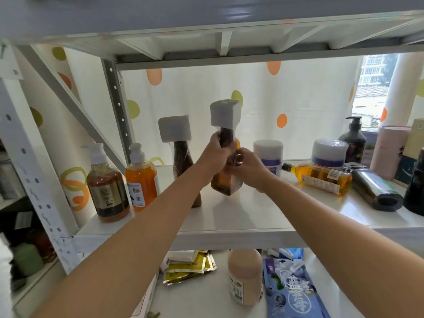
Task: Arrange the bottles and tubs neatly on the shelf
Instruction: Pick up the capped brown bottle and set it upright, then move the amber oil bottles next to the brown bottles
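Gripping a brown bottle (226, 180) with a wrapped white cap, a person steadies it upright at the middle of the white shelf (263, 214), the left hand (216, 154) closed round its neck and the right hand (246, 167) pinching its shoulder. A matching bottle (182, 161) stands just left; beyond it, two pump bottles (125, 180) stand in a row. To the right wait a lavender tub (268, 157), a yellow bottle (319, 176) lying flat and a dark bottle (376, 191) on its side. The step looks best done by setting the base flat beside its twin before either grip loosens.
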The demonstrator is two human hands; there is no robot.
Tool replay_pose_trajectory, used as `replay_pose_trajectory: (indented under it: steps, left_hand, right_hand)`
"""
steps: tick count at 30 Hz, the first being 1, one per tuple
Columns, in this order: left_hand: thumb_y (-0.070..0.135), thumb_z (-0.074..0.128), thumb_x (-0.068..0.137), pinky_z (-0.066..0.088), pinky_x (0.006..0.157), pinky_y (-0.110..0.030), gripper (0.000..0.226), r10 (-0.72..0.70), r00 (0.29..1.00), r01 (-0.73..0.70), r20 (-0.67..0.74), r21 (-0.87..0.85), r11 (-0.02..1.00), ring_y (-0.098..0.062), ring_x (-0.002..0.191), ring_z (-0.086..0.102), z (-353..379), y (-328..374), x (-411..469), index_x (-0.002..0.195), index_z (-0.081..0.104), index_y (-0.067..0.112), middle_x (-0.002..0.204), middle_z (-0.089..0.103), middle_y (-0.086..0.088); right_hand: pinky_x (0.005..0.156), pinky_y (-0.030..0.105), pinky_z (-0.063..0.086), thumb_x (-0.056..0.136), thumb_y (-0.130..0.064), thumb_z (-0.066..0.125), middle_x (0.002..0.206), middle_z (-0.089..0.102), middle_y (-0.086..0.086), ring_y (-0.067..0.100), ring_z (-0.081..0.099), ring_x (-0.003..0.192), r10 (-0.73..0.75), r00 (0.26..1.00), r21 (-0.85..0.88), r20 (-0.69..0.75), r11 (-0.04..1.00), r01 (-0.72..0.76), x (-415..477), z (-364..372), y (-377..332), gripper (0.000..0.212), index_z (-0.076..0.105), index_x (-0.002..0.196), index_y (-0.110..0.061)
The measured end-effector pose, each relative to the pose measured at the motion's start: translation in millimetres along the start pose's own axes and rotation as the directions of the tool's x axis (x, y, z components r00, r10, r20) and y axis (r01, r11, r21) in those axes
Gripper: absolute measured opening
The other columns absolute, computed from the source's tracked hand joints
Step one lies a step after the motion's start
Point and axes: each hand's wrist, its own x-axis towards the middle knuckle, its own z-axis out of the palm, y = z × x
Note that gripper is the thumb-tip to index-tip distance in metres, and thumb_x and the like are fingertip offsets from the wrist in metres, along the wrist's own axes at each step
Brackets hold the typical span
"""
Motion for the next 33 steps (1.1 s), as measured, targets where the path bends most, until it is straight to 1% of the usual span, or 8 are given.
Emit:
replay_pose_trajectory:
  steps: [4, 8, 12, 17, 20, 24, 28, 33]
  left_hand:
    - [0.019, 0.053, 0.098, 0.044, 0.091, -0.026, 0.034, -0.049, 0.996, 0.050, -0.069, 0.019, 0.999, -0.015, 0.111, 0.058, -0.4, -19.7, -24.1, 0.132, 0.049, 0.018, 0.120, 0.063, 0.002]
    - [0.025, 0.056, 0.095, 0.044, 0.099, -0.031, 0.035, -0.119, 0.989, 0.117, -0.084, -0.032, 0.993, -0.017, 0.113, 0.058, -7.5, -29.6, -34.2, 0.129, 0.053, 0.017, 0.116, 0.065, -0.002]
    - [0.030, 0.056, 0.095, 0.040, 0.103, -0.035, 0.039, -0.197, 0.974, 0.189, -0.109, -0.080, 0.979, -0.020, 0.119, 0.053, -14.8, -33.7, -44.9, 0.132, 0.049, 0.017, 0.119, 0.062, -0.003]
    - [0.032, 0.055, 0.097, 0.036, 0.099, -0.030, 0.053, -0.218, 0.968, 0.214, -0.127, -0.043, 0.976, -0.016, 0.124, 0.047, -20.2, -35.2, -54.1, 0.145, 0.038, 0.018, 0.131, 0.054, 0.001]
    - [0.030, 0.056, 0.096, 0.035, 0.105, -0.033, 0.063, -0.229, 0.963, 0.224, -0.139, -0.055, 0.973, -0.020, 0.135, 0.041, -16.2, -32.8, -56.3, 0.151, 0.029, 0.018, 0.144, 0.046, -0.001]
    - [0.020, 0.060, 0.093, 0.038, 0.094, -0.025, 0.058, -0.178, 0.939, 0.152, -0.294, -0.110, 0.982, -0.012, 0.119, 0.046, 3.4, -27.0, -61.0, 0.145, 0.036, 0.024, 0.142, 0.045, -0.001]
    - [0.014, 0.057, 0.094, 0.037, 0.096, -0.023, 0.043, -0.101, 0.939, 0.056, -0.330, -0.144, 0.988, -0.012, 0.125, 0.048, 25.6, -18.7, -55.8, 0.135, 0.048, 0.025, 0.136, 0.051, 0.004]
    - [0.026, 0.054, 0.097, 0.036, 0.094, -0.025, 0.040, -0.204, 0.932, 0.154, -0.298, -0.183, 0.971, -0.015, 0.125, 0.047, 45.8, -19.7, -37.1, 0.136, 0.050, 0.019, 0.137, 0.052, 0.001]
  right_hand:
    - [0.087, 0.039, 0.057, 0.078, -0.033, 0.076, 0.104, 0.069, 0.000, 0.018, 0.067, 0.096, 0.064, 0.997, 0.022, -0.045, 0.998, -0.063, 13.1, 18.6, 4.9, 0.050, 0.056, 0.122, -0.018]
    - [0.082, 0.034, 0.057, 0.081, -0.033, 0.072, 0.100, 0.069, 0.000, 0.018, 0.066, 0.093, 0.080, 0.996, 0.041, -0.032, 0.996, -0.079, 17.5, 41.3, 4.2, 0.039, 0.058, 0.115, -0.019]
    - [0.079, 0.034, 0.058, 0.080, -0.035, 0.067, 0.102, 0.070, 0.000, 0.019, 0.068, 0.095, 0.050, 0.999, 0.028, -0.017, 0.998, -0.050, 23.4, 62.1, 5.1, 0.044, 0.058, 0.121, -0.020]
    - [0.083, 0.038, 0.059, 0.084, -0.030, 0.070, 0.108, 0.066, 0.005, 0.020, 0.065, 0.097, 0.037, 0.999, 0.011, 0.029, 0.999, -0.037, 22.5, 70.7, 0.1, 0.050, 0.051, 0.128, -0.015]
    - [0.087, 0.040, 0.058, 0.087, -0.023, 0.070, 0.113, 0.066, 0.007, 0.023, 0.065, 0.101, 0.049, 0.996, 0.037, 0.074, 0.998, -0.052, 22.7, 66.8, 0.1, 0.051, 0.047, 0.132, -0.013]
    - [0.076, 0.026, 0.056, 0.090, -0.016, 0.067, 0.117, 0.064, 0.007, 0.020, 0.064, 0.100, 0.028, 0.992, 0.139, 0.121, 0.989, -0.045, 16.5, 52.1, 5.6, 0.050, 0.045, 0.134, -0.013]
    - [0.088, 0.035, 0.056, 0.090, -0.015, 0.063, 0.115, 0.066, 0.007, 0.021, 0.066, 0.102, 0.016, 0.999, 0.171, 0.038, 0.985, -0.022, 14.2, 32.6, 13.2, 0.042, 0.049, 0.129, -0.016]
    - [0.093, 0.039, 0.053, 0.089, -0.026, 0.065, 0.111, 0.067, 0.002, 0.019, 0.064, 0.102, 0.066, 0.995, 0.147, -0.079, 0.988, -0.054, 11.7, 3.4, 28.6, 0.044, 0.052, 0.130, -0.016]
